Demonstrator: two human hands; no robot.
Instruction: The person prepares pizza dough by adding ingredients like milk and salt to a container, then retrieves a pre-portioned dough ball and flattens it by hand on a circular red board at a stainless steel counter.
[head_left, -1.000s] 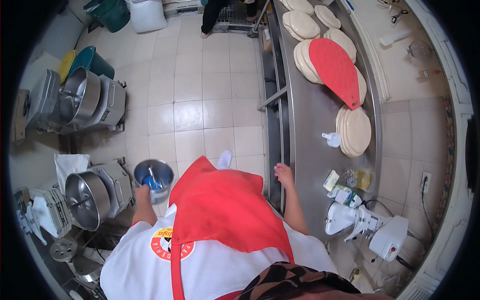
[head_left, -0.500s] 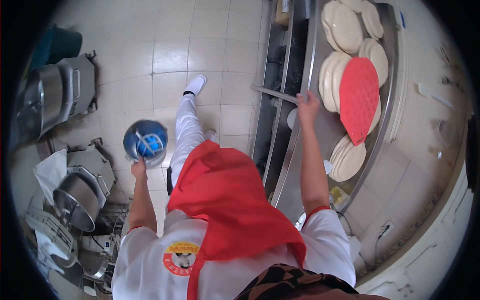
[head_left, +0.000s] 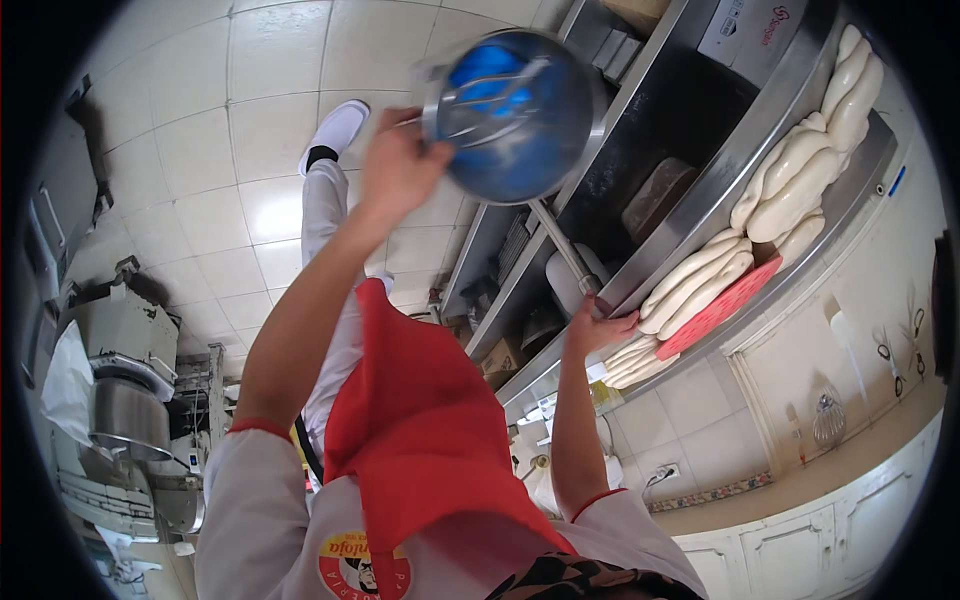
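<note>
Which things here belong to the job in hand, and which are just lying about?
In or near the hands:
steel bowl, in the left hand
blurred blue thing inside it
dough and red board, near the right hand

Apparently unused:
hanging whisk
pale box

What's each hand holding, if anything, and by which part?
The left hand holds the metal bowl by its left side; blur hides exactly where. The right hand is at the edge of the steel table; I can't tell whether it grips.
</note>
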